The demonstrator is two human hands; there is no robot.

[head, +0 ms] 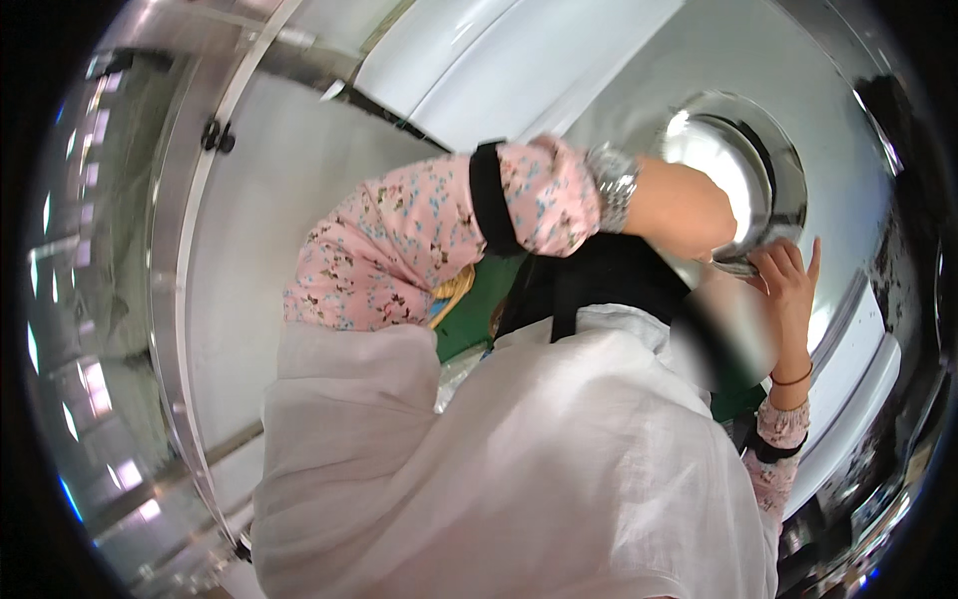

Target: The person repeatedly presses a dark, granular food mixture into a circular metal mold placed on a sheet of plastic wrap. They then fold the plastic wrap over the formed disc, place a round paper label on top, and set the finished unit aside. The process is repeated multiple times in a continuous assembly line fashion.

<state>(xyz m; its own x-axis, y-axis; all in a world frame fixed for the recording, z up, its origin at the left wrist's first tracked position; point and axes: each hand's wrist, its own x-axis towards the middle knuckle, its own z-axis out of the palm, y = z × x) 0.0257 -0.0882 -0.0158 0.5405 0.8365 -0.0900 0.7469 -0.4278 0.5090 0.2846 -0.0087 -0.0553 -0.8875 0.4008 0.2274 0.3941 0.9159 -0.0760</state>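
My left hand [685,210] is bent at the wrist, below a silvery band [615,187] and a pink floral sleeve [389,224] with a black strap. Its fingers are mostly hidden behind the back of the hand and end near a thin grey, shiny item [737,266]. From the other side, my right hand [786,277] pinches that item with bent fingers, one finger standing up straight. A dark band circles the right wrist. Behind both hands is a round, shiny metal ring [793,168] with a bright centre. What the grey item is, I cannot tell.
White panels [516,60] stand at the top, and more white curved parts [853,397] lie at the right. A metal-framed grey surface [247,224] is on the left. White cloth [524,479] covers much of the foreground, with a green surface [479,307] partly visible beyond it.
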